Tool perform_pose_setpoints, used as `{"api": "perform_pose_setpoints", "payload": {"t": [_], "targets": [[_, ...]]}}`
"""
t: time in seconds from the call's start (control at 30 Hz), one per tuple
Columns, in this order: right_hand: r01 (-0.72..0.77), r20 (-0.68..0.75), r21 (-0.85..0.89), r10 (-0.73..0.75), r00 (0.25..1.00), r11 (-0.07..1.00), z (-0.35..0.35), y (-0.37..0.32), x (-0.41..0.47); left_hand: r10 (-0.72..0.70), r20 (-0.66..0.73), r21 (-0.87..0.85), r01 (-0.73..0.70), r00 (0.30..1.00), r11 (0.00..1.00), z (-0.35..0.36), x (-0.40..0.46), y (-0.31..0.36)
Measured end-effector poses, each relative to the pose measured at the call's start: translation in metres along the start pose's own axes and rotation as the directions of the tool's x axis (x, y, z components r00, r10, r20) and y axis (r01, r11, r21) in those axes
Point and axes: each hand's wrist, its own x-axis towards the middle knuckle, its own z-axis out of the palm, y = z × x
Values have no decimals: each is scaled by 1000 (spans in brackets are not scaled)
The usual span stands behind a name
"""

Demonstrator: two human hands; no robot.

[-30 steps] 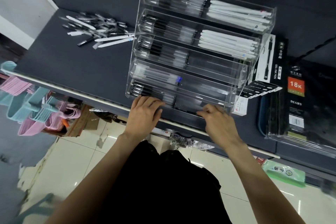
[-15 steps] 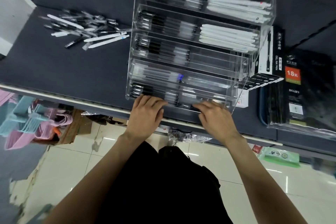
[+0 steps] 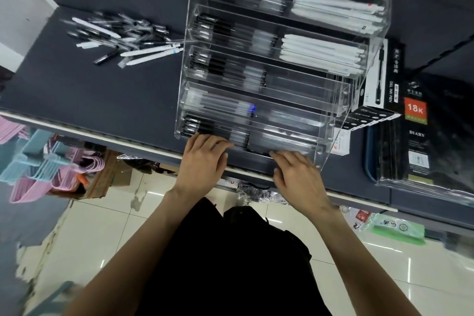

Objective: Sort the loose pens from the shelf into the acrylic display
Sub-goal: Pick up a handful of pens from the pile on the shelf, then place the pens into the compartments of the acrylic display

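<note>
both hands at the front tier of the acrylic display [image 3: 282, 90] on the dark shelf [image 3: 102, 100].

head view: left hand [image 3: 204, 161] lies flat, fingers straight, on the lowest tier's front edge over black pens; right hand [image 3: 297, 174] rests beside it with loosely bent fingers at the same edge, whether it holds a pen i cannot tell. loose pens [image 3: 123, 38] lie heaped left of the display, near it. a diary pack [image 3: 415, 123] stands to the right.

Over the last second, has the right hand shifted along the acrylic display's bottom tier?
No. The right hand stays at the front lip of the acrylic display, right of the black pens in the bottom tier; only the camera moved.
</note>
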Motion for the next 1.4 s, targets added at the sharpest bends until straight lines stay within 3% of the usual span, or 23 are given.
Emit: {"api": "perform_pose_setpoints", "payload": {"t": [0.3, 0.4, 0.5, 0.6, 0.67, 0.77, 0.83, 0.9, 0.97, 1.07, 1.13, 1.27, 1.4], "targets": [[-89, 30, 64, 87, 996, 994, -5, -8, 6, 4, -13, -20, -5, 1000, 1000, 0, -2, -2], [-60, -86, 151, 74, 994, 987, -16, -18, 9, 21, -108, -117, -34, 994, 993, -8, -4, -5], [67, -188, 232, -23, 982, 970, -35, -40, 22, -21, -295, -210, -43, 955, 977, -31, -5, -17], [188, -241, 277, -121, 963, 942, -49, -77, 48, -162, -498, -322, -9, 852, 947, -64, -9, -44], [260, -266, 314, -178, 947, 913, -52, -109, 72, -335, -546, -471, 50, 768, 881, -85, -11, -72], [327, -274, 285, -250, 929, 901, -48, -162, 116, -593, -428, -680, 189, 682, 709, -111, -1, -132], [325, -235, 282, -263, 936, 903, -39, -194, 152, -668, -256, -694, 348, 699, 630, -120, 10, -184], [273, -157, 253, -239, 958, 928, -23, -218, 193, -643, -150, -581, 459, 751, 672, -122, 23, -233], [182, -72, 151, -173, 982, 972, -6, -231, 236, -563, -147, -436, 457, 814, 775, -121, 40, -273], [15, -6, -53, -15, 1000, 998, 11, -233, 288, -331, -170, -185, 300, 928, 936, -115, 76, -305], [-67, 8, -112, 69, 998, 991, 17, -229, 306, -156, -134, -78, 147, 979, 986, -111, 101, -314], [-113, 41, -175, 122, 992, 978, 24, -223, 315, -108, 28, 19, 108, 994, 994, -101, 133, -329], [-122, 89, -250, 149, 985, 960, 26, -219, 318, -8, 28, 34, 7, 1000, 999, -97, 140, -346]]}}
